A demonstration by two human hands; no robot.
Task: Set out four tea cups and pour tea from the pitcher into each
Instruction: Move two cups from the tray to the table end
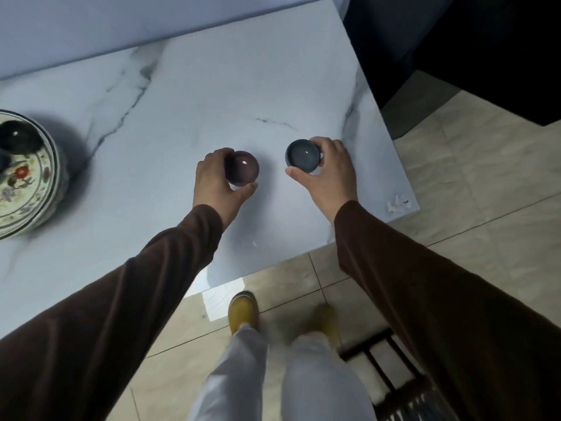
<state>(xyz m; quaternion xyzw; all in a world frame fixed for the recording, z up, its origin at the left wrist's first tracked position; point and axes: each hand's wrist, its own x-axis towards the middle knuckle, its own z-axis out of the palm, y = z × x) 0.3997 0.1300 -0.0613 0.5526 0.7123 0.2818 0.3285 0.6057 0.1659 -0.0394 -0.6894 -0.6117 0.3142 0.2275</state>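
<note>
Your left hand (217, 177) wraps a purplish tea cup (243, 168) from its 9 o'clock side, fingers curled over the far rim and thumb pressed at its near edge; your right hand (329, 168) grips a grey-blue tea cup (303, 155) from its 3 o'clock side, thumb across the near wall and fingers behind it. The 2 cups sit near each other, apart, mouths up, on the white marble table (188, 95), toward its right end; whether either one rests on the surface or is lifted just off it you cannot tell. At 9 o'clock from the cups, well apart, a floral-painted ceramic basin (36, 189) stands at the frame's left edge with a dark rounded piece (18, 138) inside it, too dim to identify. Both brown sleeves (425, 299) reach in from 6 o'clock; yellow shoes (243, 311) stand on the tiled floor (485, 177).
</note>
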